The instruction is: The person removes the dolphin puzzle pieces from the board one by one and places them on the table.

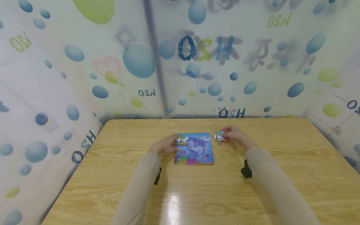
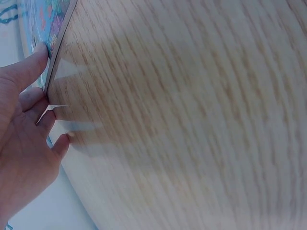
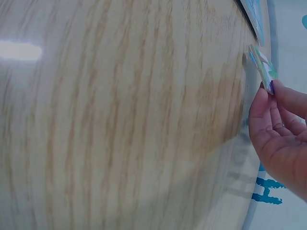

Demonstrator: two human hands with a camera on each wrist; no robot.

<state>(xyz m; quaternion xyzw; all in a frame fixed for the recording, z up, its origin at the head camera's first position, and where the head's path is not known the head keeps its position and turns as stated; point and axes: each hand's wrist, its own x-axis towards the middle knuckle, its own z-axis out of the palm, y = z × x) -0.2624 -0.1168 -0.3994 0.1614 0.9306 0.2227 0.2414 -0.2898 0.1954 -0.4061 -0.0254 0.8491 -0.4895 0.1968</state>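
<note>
Right Hand Pinching Palm-Tree Piece Beside the Dolphin Board

And here we are at the wooden bench (image 1: pixel 211 187), where two hands are working close together! The dolphin board (image 1: pixel 197 147) is lying flat toward the far side, its purple dolphin leaping over blue water, a palm tree showing at the upper left and bright coral running along the bottom.

Over on the left edge, the left hand (image 1: pixel 166 145) is touching the board, its fingers spreading loosely: the thumb is resting at the rim, and the wrist view is showing the little finger reaching down toward the wood.

Now look right! The right hand (image 1: pixel 234 133) is pinching a small palm-tree piece (image 1: pixel 218 135) between thumb and fingers, and that piece is sitting just beside the board's upper right corner, apart from it. The right wrist view is catching it tilting edge-on; whether its lower rim is touching the wood, we cannot tell.

Pale sleeves (image 1: pixel 277 181) are covering both arms, and a dark device (image 1: pixel 246 170) is showing at the right wrist. Behind it all, a backdrop (image 1: pixel 208 103) is displaying blue and green spots and mirrored lettering (image 1: pixel 225 48), while a bright reflection is gleaming on the near wood.
</note>
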